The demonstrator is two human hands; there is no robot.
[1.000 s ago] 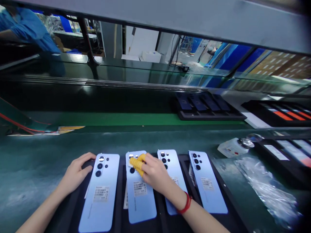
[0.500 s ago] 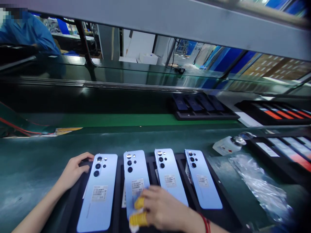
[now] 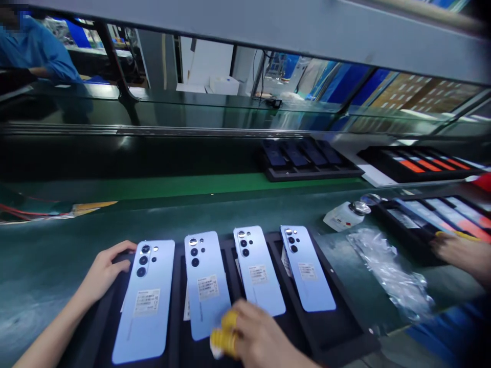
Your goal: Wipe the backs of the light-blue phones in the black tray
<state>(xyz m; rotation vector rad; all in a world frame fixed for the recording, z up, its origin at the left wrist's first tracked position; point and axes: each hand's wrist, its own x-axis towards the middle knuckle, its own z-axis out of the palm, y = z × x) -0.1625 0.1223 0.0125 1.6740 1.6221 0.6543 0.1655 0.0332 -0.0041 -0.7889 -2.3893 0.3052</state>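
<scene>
Across a green bench (image 3: 42, 260): black tray (image 3: 356, 329) nearest, second tray (image 3: 420, 249) off to the right, a co-worker's hand (image 3: 462, 253) at its near side. Four pale blue phones (image 3: 148, 324) in a row on the near tray, backs up, lenses at the far end, a printed label on each. Crumpled clear plastic (image 3: 391, 276) on the bench, right of that tray. Left hand (image 3: 105, 268) half curled at the leftmost phone's upper left corner; cannot tell whether it grips phone or tray. Right hand (image 3: 255, 335) blurred, fingers drawn together by the second phone's lower end. White bottle (image 3: 342, 217) beyond the plastic. Yellow finger covers (image 3: 226, 341) on the right hand, white scrap (image 3: 216, 352) pinched at their tips; contact with phone unclear.
</scene>
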